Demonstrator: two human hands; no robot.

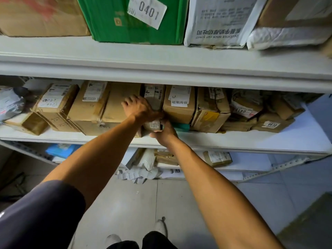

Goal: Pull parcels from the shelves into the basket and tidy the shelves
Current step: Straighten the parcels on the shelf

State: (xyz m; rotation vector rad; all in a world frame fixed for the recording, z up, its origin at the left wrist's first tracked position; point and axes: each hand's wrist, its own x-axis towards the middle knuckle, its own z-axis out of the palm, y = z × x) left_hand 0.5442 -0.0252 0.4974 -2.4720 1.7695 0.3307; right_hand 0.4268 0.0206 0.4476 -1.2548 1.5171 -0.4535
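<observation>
On the middle shelf [233,139] a row of taped cardboard parcels stands side by side. My right hand [165,132] grips a small pale parcel [152,125] labelled 0332, low at the shelf's front edge. It sits between a large cardboard box [115,105] and a box with a white label [179,106]. My left hand [138,107] lies on top of the large box with bent fingers, its thumb side just above the small parcel. Whether it holds anything is hidden. No basket is in view.
The top shelf [161,60] carries a green box [111,18] tagged 0401, a brown box and white parcels. A grey bag [10,103] lies at the middle shelf's left end. The bottom shelf holds a blue packet [61,150] and small parcels. Paper slips litter the tiled floor.
</observation>
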